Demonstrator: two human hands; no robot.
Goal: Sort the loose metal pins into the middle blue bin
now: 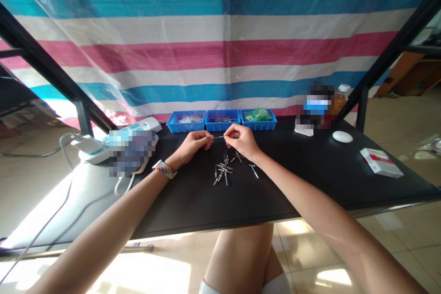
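Between my two hands a thin silver blind rivet [219, 137] lies level above the black table. My left hand [196, 144], with a patterned band on its wrist, pinches one end. My right hand [241, 139] pinches the other end between thumb and fingers. Just below my hands, several loose blind rivets [223, 171] are scattered on the tabletop, a few of them near my right forearm. Beyond my fingertips stands the middle blue bin [223, 127], which has more thin metal pieces in it.
Flanking the middle bin are a left blue bin [186, 127] with clear bags and a right one [259, 126] with green items. A power strip [103, 149] with cables is at the left. Rightward are a white oval object [342, 137], a small box [381, 162] and a bottle [341, 96].
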